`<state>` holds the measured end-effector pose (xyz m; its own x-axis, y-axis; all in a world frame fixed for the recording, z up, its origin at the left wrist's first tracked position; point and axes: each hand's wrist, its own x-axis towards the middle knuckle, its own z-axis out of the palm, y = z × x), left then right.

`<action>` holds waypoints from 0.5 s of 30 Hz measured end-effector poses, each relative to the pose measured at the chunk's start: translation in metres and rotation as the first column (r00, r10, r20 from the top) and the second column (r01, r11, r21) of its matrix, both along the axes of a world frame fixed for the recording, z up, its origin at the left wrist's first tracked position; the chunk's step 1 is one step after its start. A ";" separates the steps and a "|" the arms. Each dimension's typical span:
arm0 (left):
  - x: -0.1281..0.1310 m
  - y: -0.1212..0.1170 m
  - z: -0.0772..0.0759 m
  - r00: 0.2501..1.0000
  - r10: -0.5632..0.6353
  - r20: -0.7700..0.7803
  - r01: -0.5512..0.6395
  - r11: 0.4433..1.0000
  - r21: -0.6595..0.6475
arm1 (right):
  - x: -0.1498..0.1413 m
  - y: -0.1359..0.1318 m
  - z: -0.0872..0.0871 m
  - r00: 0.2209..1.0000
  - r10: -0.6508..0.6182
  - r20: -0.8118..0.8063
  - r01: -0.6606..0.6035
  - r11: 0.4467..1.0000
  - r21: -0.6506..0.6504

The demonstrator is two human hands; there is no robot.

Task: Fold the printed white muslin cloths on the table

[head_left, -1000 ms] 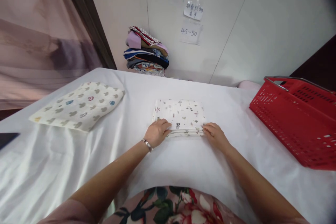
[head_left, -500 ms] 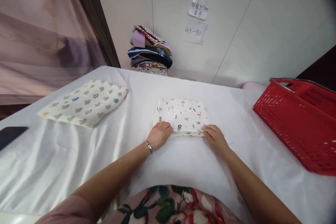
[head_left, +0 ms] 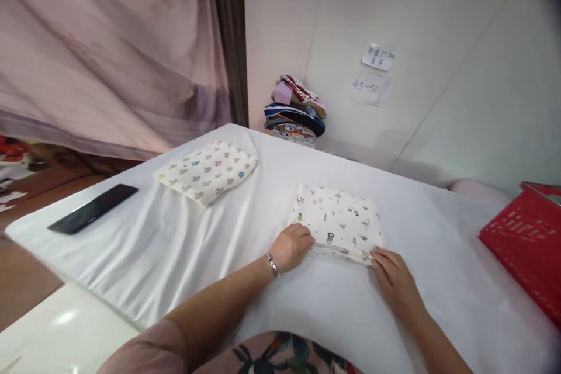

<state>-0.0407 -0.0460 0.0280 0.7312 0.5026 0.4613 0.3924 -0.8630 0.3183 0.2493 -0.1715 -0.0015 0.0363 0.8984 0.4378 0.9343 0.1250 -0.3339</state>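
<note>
A folded white cloth [head_left: 337,216] with small printed figures lies on the white-covered table in front of me. My left hand [head_left: 291,247], with a silver bracelet at the wrist, is closed on its near left corner. At the near right corner, my right hand [head_left: 394,274] pinches the layered edge between thumb and fingers. Farther left lies a second folded cloth [head_left: 208,172], cream with grey mushroom-like shapes and a few coloured ones; neither hand touches it.
A black flat device [head_left: 93,208] rests near the table's left edge. On the right stands a red perforated basket [head_left: 526,234]. Behind the table is a stack of folded fabrics [head_left: 295,111] against the wall, with paper signs [head_left: 370,90] above. A pink curtain [head_left: 109,52] hangs at left.
The view has turned left, so everything sits farther right and more of the black device and curtain shows. Both hands stay on the near corners of the folded cloth.
</note>
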 end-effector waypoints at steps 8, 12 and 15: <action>-0.010 0.020 -0.003 0.871 0.421 0.252 -0.328 0.882 -0.339 | -0.018 0.010 0.019 1.000 -0.004 0.005 0.004 0.999 0.051; -0.013 0.025 -0.009 0.825 0.542 0.162 -0.381 0.743 -0.550 | -0.037 0.022 0.015 0.996 0.074 0.043 -0.076 0.996 0.037; -0.013 0.024 -0.013 0.837 0.526 0.151 -0.354 0.731 -0.584 | -0.043 0.027 0.010 0.994 0.093 0.060 -0.093 0.996 -0.004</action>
<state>-0.0535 -0.0222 0.0152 0.2418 0.9525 0.1851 0.5011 -0.2859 0.8168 0.2060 -0.1448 0.0082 -0.0739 0.8970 0.4358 0.9371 0.2120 -0.2772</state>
